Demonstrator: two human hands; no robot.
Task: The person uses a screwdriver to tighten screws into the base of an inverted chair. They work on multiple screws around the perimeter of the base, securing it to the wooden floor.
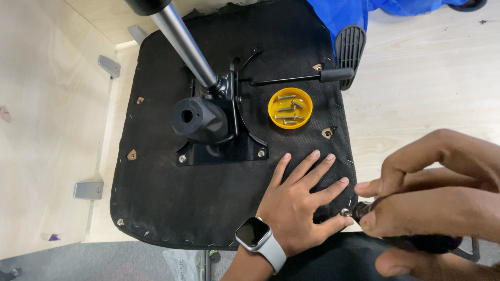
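An overturned office chair seat (172, 203), covered in black fabric, lies on a pale wooden surface (427, 93). Bolted to its middle is one black metal mechanism plate (221, 151), with two bolt heads visible along its near edge. One silver gas cylinder (185, 44) rises from it toward the top of the view, and one thin black lever (291, 79) with a round grip points to the right. Beside the plate sits one small round yellow dish (290, 108) holding about six silver screws.

The left hand (299, 205), wearing one smartwatch with a white strap on the wrist, lies flat and open on the fabric near the seat's right edge, fingers spread. The right hand (432, 198) is closed around one dark-handled screwdriver (416, 240), whose tip meets a silver screw (345, 212) at the seat's right edge, just beside the left thumb.

One black ribbed armrest pad (350, 54) stands at the seat's upper right corner, with blue plastic sheeting (344, 13) behind it. Three grey metal brackets show on the surface to the left.
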